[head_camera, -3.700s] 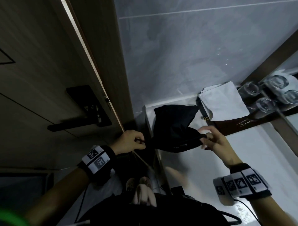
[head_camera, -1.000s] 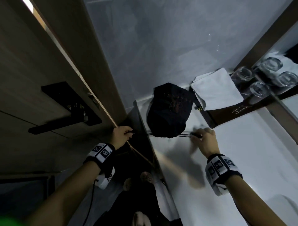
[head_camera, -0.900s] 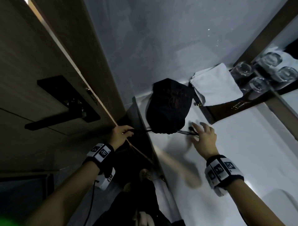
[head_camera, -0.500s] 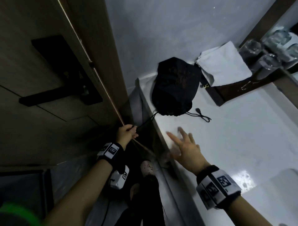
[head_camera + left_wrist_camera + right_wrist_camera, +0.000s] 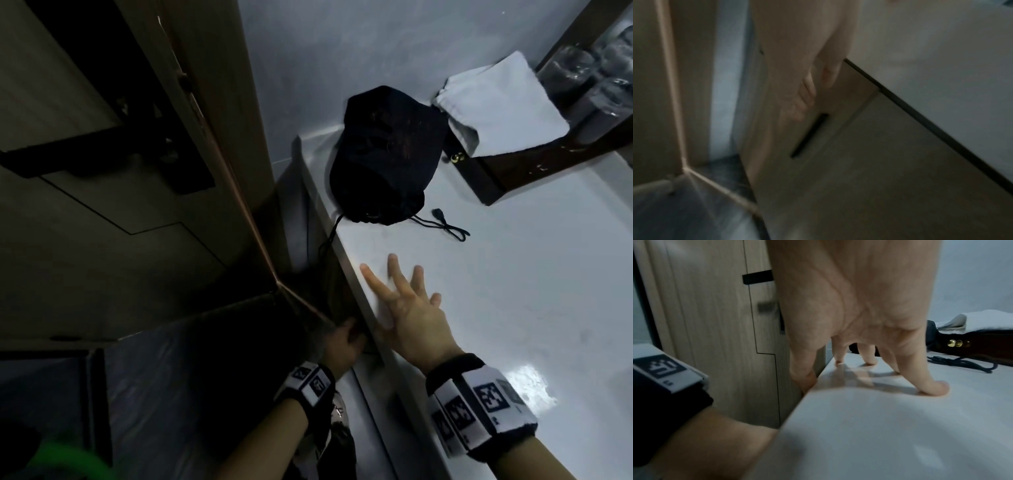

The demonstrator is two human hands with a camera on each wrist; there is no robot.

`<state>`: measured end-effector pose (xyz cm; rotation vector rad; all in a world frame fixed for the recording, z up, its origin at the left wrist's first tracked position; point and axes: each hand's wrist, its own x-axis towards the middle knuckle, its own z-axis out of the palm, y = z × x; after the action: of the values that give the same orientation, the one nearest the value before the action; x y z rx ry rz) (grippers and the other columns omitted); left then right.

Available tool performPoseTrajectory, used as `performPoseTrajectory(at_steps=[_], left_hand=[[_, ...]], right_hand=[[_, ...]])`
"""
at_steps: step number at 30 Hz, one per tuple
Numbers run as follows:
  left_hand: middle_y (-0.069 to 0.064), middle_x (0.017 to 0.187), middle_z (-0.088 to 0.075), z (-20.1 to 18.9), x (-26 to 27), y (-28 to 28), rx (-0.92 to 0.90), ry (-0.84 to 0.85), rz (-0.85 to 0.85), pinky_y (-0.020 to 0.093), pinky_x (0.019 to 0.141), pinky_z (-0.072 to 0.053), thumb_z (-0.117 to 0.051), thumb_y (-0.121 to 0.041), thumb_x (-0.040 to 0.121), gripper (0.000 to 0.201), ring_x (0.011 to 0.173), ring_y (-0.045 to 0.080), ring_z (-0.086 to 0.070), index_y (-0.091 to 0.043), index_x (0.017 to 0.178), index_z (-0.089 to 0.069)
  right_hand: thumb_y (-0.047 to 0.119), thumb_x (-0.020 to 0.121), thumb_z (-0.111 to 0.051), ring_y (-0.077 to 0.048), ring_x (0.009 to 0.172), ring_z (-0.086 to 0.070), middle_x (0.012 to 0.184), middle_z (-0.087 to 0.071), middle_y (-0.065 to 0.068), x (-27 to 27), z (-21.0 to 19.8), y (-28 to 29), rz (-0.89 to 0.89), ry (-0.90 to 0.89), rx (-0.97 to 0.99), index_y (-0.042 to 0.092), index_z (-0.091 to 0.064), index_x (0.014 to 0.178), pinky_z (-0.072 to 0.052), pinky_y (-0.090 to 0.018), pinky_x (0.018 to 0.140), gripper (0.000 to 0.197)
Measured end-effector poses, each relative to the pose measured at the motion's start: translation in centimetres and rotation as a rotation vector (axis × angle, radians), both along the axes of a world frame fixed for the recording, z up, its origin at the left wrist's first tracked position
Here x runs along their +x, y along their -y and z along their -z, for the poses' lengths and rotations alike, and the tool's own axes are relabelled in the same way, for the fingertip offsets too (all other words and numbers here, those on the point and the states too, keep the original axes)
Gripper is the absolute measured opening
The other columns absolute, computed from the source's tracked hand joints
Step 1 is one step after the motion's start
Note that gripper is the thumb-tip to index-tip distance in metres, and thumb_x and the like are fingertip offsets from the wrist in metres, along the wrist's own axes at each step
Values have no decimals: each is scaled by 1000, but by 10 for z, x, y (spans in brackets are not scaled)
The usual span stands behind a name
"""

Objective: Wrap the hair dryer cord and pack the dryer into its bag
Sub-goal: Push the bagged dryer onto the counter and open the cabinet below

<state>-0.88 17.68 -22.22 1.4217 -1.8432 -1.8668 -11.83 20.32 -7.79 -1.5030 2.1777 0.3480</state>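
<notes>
The right hand (image 5: 409, 315) is spread, palm down, its fingertips (image 5: 937, 388) pressed flat and its thumb hooked over an edge; a marker band wraps the right wrist (image 5: 479, 413); the left hand (image 5: 342, 346) hangs lower, fingers loosely curled and holding nothing; the left wrist (image 5: 306, 382) is banded too.

No legible text anywhere. Wristbands (image 5: 479, 409) carry black-and-white square marker patterns only; tiny characters beneath too small to read.
</notes>
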Motion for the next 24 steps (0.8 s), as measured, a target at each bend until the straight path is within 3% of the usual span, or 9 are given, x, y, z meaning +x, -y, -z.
performPoseTrajectory(at_steps=[5,7,9,13,16,17,20,22,24], left_hand=[[24,120,-59,5,-3,-13,-39,63,147,26,93,-35,-36,-34,87,53,114,28,-55,7,116,-54],[23,120,-59,10,-2,-12,-56,111,199,26,92,-34,-42,-28,95,42,114,27,-54,7,116,-55],[25,120,-58,15,1,-8,-76,174,236,30,92,-32,-41,-20,99,35,113,32,-54,9,115,-54],[20,124,-58,12,12,-5,-113,163,288,32,99,-36,-40,-31,99,40,116,28,-53,-1,120,-55],[8,114,-64,6,26,0,-175,145,293,23,92,-40,-44,-49,93,46,108,19,-58,-12,111,-62],[-2,115,-63,3,30,3,-184,158,301,21,90,-41,-46,-57,89,49,106,12,-57,-18,113,-62],[-6,122,-61,-5,38,10,-188,192,312,26,97,-44,-58,-59,80,54,112,10,-55,-27,124,-57],[-1,121,-63,-10,43,11,-116,196,266,30,95,-47,-65,-47,79,48,111,16,-58,-24,121,-58],[0,120,-62,-15,50,10,-105,257,270,27,91,-46,-64,-48,78,49,110,18,-58,-24,120,-53]], right_hand=[[45,93,-45,-36,145,0,159,6,-1,7,4,-7,70,44,-156,38,4,148,-30,-54,109,75],[48,92,-47,-31,140,-25,154,-24,-4,7,1,-3,211,98,-323,29,-20,147,-39,-50,99,64],[51,91,-49,-30,119,-50,134,-48,-7,2,-1,6,385,163,-524,20,-34,140,-47,-43,84,60],[43,88,-58,-26,100,-60,120,-57,-10,-22,-1,39,623,502,-757,15,-28,142,-50,-38,86,67],[39,88,-62,-12,86,-61,95,-59,8,-35,1,59,680,681,-809,13,-24,143,-46,-12,74,72],[38,87,-63,-11,88,-63,94,-58,11,-38,3,65,710,745,-829,13,-24,143,-47,-11,76,73],[36,83,-70,-27,108,-62,126,-55,-8,-44,7,84,912,1081,-832,13,-27,141,-57,-40,83,76],[29,82,-72,-31,99,-65,129,-52,-17,-45,4,96,1028,1261,-815,12,-30,138,-59,-48,75,73],[22,83,-72,-32,88,-68,129,-51,-21,-46,0,105,1077,1280,-805,8,-31,134,-59,-49,73,68]])
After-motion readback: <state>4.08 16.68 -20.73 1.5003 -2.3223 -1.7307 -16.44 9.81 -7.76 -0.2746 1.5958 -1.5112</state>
